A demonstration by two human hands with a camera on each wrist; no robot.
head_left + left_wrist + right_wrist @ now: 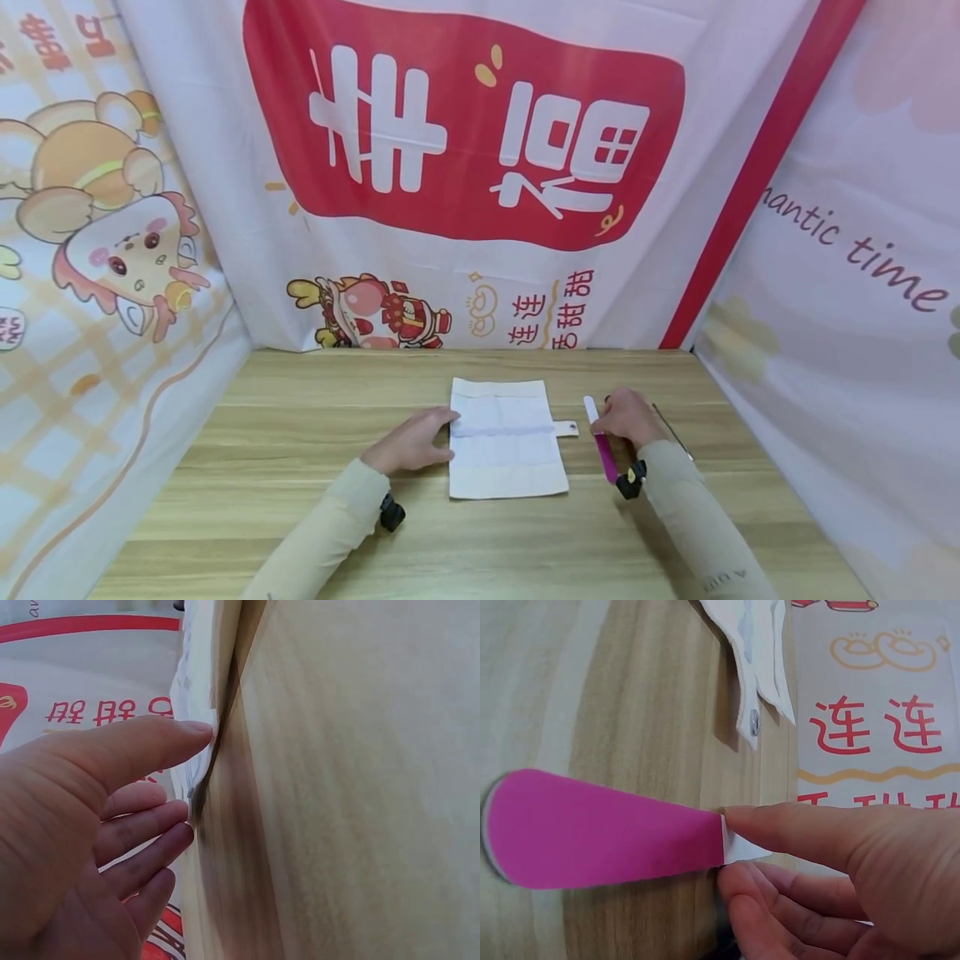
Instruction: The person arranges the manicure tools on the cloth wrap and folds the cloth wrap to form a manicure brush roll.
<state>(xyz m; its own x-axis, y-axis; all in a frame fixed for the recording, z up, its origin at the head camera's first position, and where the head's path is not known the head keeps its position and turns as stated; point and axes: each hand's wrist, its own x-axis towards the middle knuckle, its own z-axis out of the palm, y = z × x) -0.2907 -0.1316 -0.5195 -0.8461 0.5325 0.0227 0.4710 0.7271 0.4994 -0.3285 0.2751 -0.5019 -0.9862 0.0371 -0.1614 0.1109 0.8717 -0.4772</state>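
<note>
A white cloth pouch (504,454) lies unfolded on the table, its short snap strap (566,428) pointing right. My left hand (415,442) is at the pouch's left edge; in the left wrist view its thumb (169,742) touches the edge, with the other fingers spread just below. To the right of the strap, my right hand (628,417) pinches a flat magenta-and-white nail file (607,829) near its middle, between thumb and fingers. The file's magenta half points toward me and its white half points away.
A thin dark tool (672,430) lies on the wooden table (330,383), partly behind the right hand. Printed white cloth (465,283) hangs at the back, and similar cloth walls in the left and right sides. Both wrists wear small black devices.
</note>
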